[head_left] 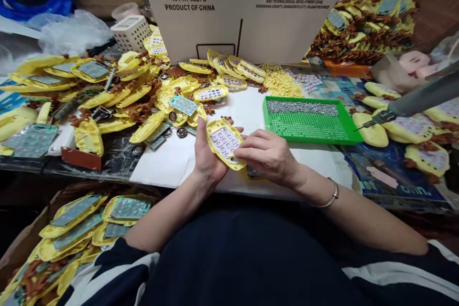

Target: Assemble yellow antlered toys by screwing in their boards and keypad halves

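Observation:
In my left hand (209,160) I hold a yellow plastic toy shell (225,141), its hollow side facing up, with a pale keypad sheet of round buttons lying inside. My right hand (268,155) reaches over the shell's right edge, fingers pinched together near the keypad; what they hold, if anything, is hidden. Beneath my right hand, part of a dark piece in a yellow shell (253,172) rests on the white work surface. Left of my hands are yellow shells and a green circuit board (183,104), with small black round speakers (181,132) nearby.
A green tray (311,136) of small metal screws stands right, beside a hanging electric screwdriver (412,100). A large white carton (244,14) blocks the back. Yellow button pieces (283,82) lie heaped before it. Shells with boards fill a box (21,232) at lower left.

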Action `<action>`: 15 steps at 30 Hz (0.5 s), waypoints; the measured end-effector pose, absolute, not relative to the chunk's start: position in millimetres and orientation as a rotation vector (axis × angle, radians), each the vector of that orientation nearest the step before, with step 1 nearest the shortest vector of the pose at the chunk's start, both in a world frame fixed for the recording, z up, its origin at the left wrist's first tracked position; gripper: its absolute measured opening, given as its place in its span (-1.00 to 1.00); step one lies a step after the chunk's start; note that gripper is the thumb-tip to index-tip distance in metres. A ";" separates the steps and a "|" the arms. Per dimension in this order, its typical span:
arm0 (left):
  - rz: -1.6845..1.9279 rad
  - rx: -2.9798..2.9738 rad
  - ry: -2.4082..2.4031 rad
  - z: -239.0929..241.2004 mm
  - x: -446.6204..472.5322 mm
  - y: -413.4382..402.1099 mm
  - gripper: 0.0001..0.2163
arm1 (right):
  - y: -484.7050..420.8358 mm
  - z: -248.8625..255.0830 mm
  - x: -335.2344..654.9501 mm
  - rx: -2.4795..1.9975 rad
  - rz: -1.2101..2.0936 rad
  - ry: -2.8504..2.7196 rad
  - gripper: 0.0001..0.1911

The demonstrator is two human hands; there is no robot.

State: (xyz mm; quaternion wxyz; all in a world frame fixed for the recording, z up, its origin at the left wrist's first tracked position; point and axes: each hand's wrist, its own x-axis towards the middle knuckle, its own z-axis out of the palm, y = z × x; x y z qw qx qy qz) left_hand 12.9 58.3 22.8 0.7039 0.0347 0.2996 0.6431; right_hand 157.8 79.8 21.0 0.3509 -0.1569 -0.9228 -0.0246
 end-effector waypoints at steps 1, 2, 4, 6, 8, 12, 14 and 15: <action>1.427 0.074 0.677 23.3 14.4 57.5 -0.41 | 79.0 20.1 158.6 -0.390 -0.102 -2.403 -0.76; 1.426 0.073 0.685 23.8 15.5 56.9 -0.40 | 78.4 19.9 159.4 -0.368 -0.130 -2.418 -0.74; 1.424 0.078 0.699 24.4 16.1 56.0 -0.39 | 77.3 21.1 160.8 -0.316 -0.151 -2.444 -0.72; 1.410 0.090 0.711 24.7 15.3 55.4 -0.37 | 75.9 23.4 161.8 -0.284 -0.151 -2.474 -0.71; 1.391 0.087 0.723 25.1 13.7 55.1 -0.36 | 74.1 25.6 162.6 -0.279 -0.170 -2.508 -0.71; 1.370 0.068 0.729 28.1 10.2 53.8 -0.36 | 68.1 28.2 163.2 -0.273 -0.312 -2.542 -0.74; 1.368 0.071 0.729 30.1 9.0 52.2 -0.36 | 63.5 27.7 163.3 -0.265 -0.381 -2.518 -0.75; 1.358 0.065 0.738 30.7 8.7 51.4 -0.36 | 61.2 26.8 163.6 -0.269 -0.400 -2.502 -0.74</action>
